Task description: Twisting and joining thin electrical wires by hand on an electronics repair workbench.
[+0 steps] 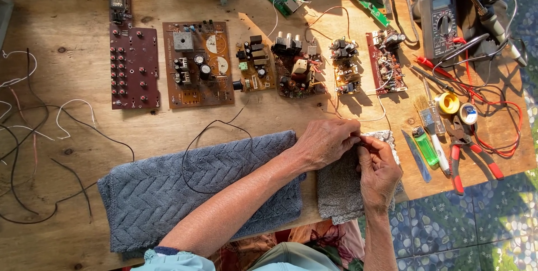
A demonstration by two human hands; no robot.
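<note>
Two hands pinching a thin black wire above two grey cloths on a wooden workbench.

The left hand and right hand meet fingertip to fingertip, both closed on the end of one black wire that loops back across the large grey towel; a smaller grey cloth lies under the hands. Behind them stands a row of six circuit boards. To the right lie one multimeter, one green lighter, one red-handled pliers and two solder spools.
</note>
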